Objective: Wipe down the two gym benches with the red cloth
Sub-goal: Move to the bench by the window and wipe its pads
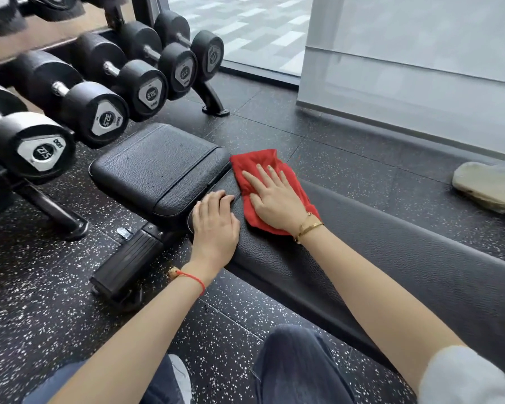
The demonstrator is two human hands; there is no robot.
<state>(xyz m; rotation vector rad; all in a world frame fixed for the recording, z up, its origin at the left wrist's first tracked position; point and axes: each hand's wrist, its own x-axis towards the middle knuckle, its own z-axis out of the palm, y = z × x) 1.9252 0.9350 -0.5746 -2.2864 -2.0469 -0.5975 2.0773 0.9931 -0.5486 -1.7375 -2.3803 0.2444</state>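
Dumbbells (99,112): a row of black ones sits on the rack at your far left, beside the bench.
Seat pad (161,167): the black seat section lies left of the long pad, a narrow gap between them.
Left hand (215,225): you rest it on the near corner of the long pad (362,258), fingers curled together over the edge at the gap, holding nothing.
Red cloth (254,167): it lies on the long pad's end, just right of the seat pad.
Right hand (274,196): you press it flat on the cloth, fingers spread apart and extended; red fabric shows beyond your fingertips and on both sides of your palm.
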